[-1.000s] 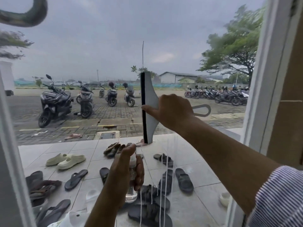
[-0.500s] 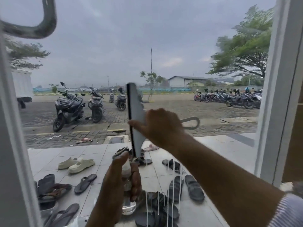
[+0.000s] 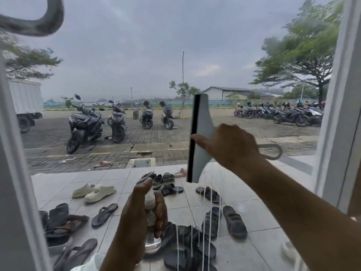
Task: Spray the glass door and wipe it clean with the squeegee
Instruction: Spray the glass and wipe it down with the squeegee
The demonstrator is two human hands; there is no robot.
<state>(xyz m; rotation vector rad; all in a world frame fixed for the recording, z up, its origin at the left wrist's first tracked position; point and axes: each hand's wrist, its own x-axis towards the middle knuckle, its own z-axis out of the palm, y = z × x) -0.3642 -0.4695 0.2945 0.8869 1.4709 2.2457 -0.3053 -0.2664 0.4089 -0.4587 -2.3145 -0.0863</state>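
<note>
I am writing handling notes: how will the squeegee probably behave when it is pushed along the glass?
The squeegee looks like flat moulded plastic, so probably stiff and light. Its thin black edge is likely soft rubber that flexes against the glass door. White drips run below it, so the right hand may find the handle slippery.

Single head-worn wide-angle view, close to the pane, facing forward and slightly down.

The camera looks straight out through the clear glass door. Its white door frame bows along the right edge, and a curved grey metal handle crosses the upper left corner. The left hand, gripping a clear plastic spray bottle, rises from the bottom edge. The right hand, holding a white black-edged squeegee, reaches in from lower right.
</note>
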